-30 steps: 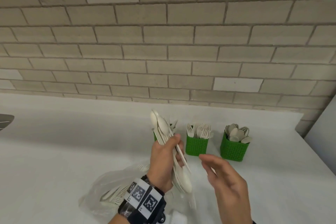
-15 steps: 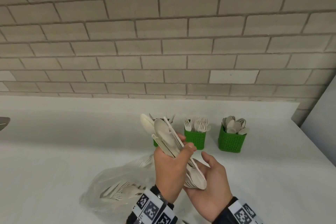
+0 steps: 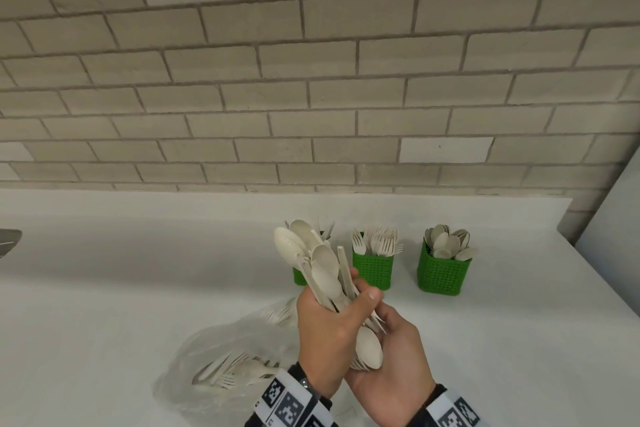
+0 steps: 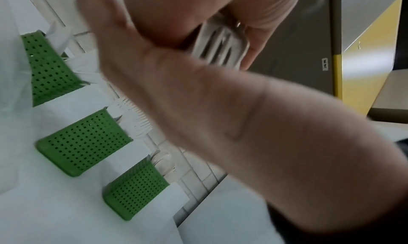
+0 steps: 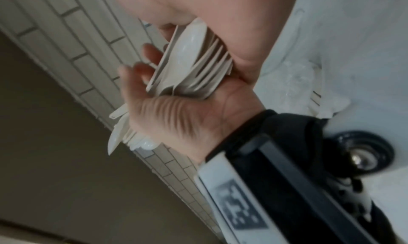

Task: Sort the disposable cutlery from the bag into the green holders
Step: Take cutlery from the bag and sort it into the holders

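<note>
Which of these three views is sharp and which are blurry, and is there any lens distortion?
Head view: sharp, evenly lit, brick wall lines bowed by the wide angle. Left wrist view: left hand smeared and out of focus, green holders clearer. Right wrist view: cutlery bundle slightly soft, picture tilted.

Two bare hands — the left hand and right hand — are each wearing a black wrist strap bearing white, square-coded marker tags.

Matt cream plastic cutlery, perforated green plastic holders, crinkly clear bag
</note>
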Motion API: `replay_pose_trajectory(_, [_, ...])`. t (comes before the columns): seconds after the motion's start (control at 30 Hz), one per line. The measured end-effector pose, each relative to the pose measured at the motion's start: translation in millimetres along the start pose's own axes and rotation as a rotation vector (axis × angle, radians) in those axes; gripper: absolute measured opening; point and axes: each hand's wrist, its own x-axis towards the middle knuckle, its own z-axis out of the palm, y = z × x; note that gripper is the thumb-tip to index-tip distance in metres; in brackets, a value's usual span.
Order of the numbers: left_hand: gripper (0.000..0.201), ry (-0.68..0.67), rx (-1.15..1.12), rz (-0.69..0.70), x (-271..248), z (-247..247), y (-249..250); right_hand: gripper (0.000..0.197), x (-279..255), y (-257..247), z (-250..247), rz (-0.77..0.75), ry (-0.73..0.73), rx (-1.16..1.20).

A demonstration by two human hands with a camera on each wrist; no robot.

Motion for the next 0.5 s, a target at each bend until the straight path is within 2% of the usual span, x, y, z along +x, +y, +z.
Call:
replay_pose_trajectory(0.07, [0.030,0.024,0.009,-0.031,0,0,0,0.041,-1,0,2,-0.008,-0.029,-0.017])
replay_pose_trajectory(0.17, [0.020,0.051,0.025,-0.074,-1,1,0,0.043,-2,1,3,-0.028,-0.067,-0.014])
replay_pose_trajectory(0.27, [0.016,0.084,-0.015,-0.135,5,-2,-1,0.042,5,-2,-11,-0.038,-0.022,-0.148])
replay_pose_trajectory(0.37, [0.009,0.035,-0.031,-0.209,8,-11,0,0.036,5,-16,-28,-0.144,0.117,-0.613])
replay_pose_trajectory(0.5, [0.026,-0.086,-0.064,-0.290,4,-23,-1,0.018,-6,-36,-43,-0.310,0.094,-1.231])
